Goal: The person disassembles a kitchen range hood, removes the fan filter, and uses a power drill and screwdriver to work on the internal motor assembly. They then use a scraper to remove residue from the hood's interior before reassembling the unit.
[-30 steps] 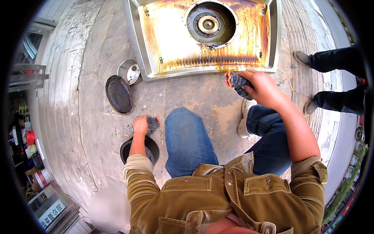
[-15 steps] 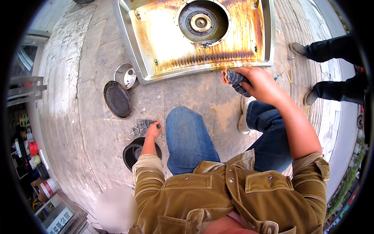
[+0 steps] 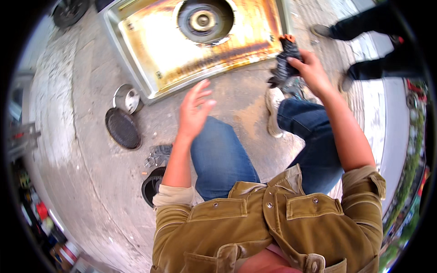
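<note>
A dark grey work glove with an orange cuff point(image 3: 286, 63) hangs from my right hand point(image 3: 312, 73), its fingers pointing down. The thumb and fingers pinch the glove's side, near the right front corner of a stained steel range hood point(image 3: 159, 91). Empty and slightly smeared by motion, my left hand point(image 3: 195, 110) is raised above my left knee with its fingers apart. A second grey glove point(image 3: 162, 151) lies on the ground beside my left forearm, with small metal parts point(image 3: 150, 160) next to it.
The hood has a round opening with a hub point(image 3: 202, 20) inside. Left of it are a metal cup point(image 3: 126, 99) and a dark oval mesh filter point(image 3: 122, 128). A black round container point(image 3: 151, 187) is partly behind my left forearm. Another person's legs point(image 3: 364, 27) stand at the right.
My left hand has let go of the glove on the ground and risen forward toward the hood. The glove in my right hand has turned, cuff now up. The view has shifted.
</note>
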